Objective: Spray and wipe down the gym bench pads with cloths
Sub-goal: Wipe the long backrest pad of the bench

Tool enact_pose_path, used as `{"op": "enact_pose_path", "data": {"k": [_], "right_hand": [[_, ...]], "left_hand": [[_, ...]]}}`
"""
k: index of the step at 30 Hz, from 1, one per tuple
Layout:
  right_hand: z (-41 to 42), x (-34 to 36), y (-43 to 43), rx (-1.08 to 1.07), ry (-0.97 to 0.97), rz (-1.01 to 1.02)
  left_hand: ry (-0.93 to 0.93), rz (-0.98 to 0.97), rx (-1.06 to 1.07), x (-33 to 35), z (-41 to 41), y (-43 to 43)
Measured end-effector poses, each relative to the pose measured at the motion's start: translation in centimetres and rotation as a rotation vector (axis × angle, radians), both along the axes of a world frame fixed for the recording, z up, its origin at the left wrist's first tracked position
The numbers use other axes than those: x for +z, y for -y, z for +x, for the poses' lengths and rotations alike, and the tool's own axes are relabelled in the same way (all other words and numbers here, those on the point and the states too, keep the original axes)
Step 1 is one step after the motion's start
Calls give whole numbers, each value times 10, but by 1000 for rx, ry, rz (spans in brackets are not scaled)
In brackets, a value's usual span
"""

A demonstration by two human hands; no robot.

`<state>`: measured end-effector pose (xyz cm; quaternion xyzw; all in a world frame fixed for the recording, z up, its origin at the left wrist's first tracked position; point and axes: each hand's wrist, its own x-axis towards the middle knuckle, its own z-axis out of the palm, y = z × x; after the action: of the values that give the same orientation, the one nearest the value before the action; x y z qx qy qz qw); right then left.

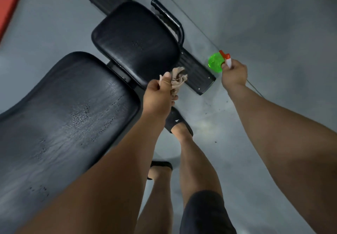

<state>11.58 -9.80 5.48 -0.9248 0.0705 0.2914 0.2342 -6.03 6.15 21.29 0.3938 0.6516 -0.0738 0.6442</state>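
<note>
Cloth (177,78), soft and light, is held bunched in the left hand (157,95) at the seat pad's (135,42) near corner. Bottle (215,63) is gripped at its neck by the right hand (234,75), right of that pad. Wetted pad judged slick.

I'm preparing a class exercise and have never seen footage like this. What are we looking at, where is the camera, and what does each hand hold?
No machine here: a person wears a wide-angle camera on the head, looking down at their own arms and legs. The left hand grips a crumpled beige cloth; the right hand holds a green plastic spray bottle with a red-and-white trigger head. Below, on a grey floor, stands a gym bench: a small black padded seat and a larger black padded backrest, which shows wet droplets.
</note>
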Motion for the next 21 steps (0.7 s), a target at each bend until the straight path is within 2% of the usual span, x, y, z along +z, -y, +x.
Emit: {"op": "enact_pose_path", "data": {"k": [9,12,15,16,18,21], "right_hand": [[28,-55,-6,-97,-167,-32],[28,-44,0,-120,-207,-170],[7,0,-6,-73,-198,-335],[-3,16,-12,-20,-190,-291],[-30,51,-30,42,-265,-19],[-67,113,-62,-17,-603,360]], "left_hand": [[-16,-46,80,-31,-8,16],[19,-37,118,-27,-13,17],[105,4,169,-14,-18,15],[128,17,188,-7,-20,13],[159,43,215,12,-26,8],[190,69,206,35,-40,1]]}}
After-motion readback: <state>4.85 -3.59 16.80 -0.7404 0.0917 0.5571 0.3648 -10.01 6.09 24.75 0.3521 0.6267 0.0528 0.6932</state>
